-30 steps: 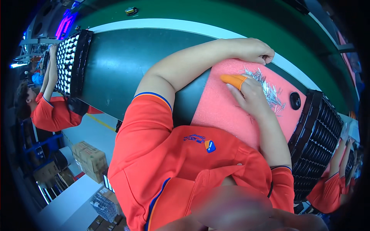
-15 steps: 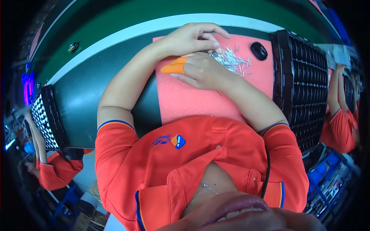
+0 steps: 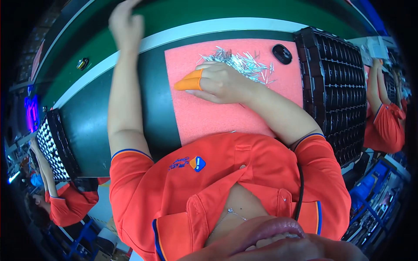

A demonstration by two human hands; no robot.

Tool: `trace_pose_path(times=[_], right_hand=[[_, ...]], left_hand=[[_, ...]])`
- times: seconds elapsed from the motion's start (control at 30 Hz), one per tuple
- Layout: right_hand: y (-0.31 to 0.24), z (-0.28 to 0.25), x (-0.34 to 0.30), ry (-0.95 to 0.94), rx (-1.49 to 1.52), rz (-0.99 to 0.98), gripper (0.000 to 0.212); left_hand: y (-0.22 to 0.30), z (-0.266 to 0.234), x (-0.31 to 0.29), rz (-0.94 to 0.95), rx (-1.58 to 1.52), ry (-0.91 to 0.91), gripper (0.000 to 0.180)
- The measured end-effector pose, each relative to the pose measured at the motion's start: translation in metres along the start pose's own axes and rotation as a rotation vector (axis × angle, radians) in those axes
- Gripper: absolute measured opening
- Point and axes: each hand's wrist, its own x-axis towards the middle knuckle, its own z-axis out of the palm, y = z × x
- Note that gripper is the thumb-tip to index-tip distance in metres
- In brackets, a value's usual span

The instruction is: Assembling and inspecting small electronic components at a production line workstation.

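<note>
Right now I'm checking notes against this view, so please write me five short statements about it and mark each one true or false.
1. The right hand has an orange covering on its fingers. True.
2. A black oval object lies on the pink mat. True.
3. The left hand lies on the pink mat. False: it is stretched out over the green surface, beyond the white strip, and looks blurred.
4. The black tray is to the right of the pink mat. True.
5. The thin metal pieces lie on the white strip. False: they are in a loose pile on the pink mat.
</note>
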Motion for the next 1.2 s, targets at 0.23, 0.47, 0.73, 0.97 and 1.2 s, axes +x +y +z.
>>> trace_pose_path(times=[0.23, 0.47, 0.73, 0.97, 1.2], right_hand=[[0.017, -0.072, -0.004, 0.318, -0.269, 0.427, 0.025], [0.021, -0.123, -0.084, 0.505, -0.555, 0.808, 0.039], [0.027, -0.099, -0.105, 0.304, -0.686, 1.026, 0.041], [0.026, -0.096, -0.113, 0.249, -0.778, 1.001, 0.035], [-0.002, -0.093, -0.081, 0.667, -0.006, 1.120, 0.044]], left_hand=[[-0.169, -0.076, -0.089, -0.582, 0.847, -0.145, 0.053], [-0.157, -0.079, -0.072, -0.562, 0.724, 0.143, 0.049], [-0.186, -0.105, -0.100, -0.913, 0.311, -0.289, 0.045], [-0.141, -0.091, -0.061, -0.783, 0.535, -0.608, 0.043], [-0.016, -0.022, -0.002, -1.058, -0.978, 0.133, 0.037]])
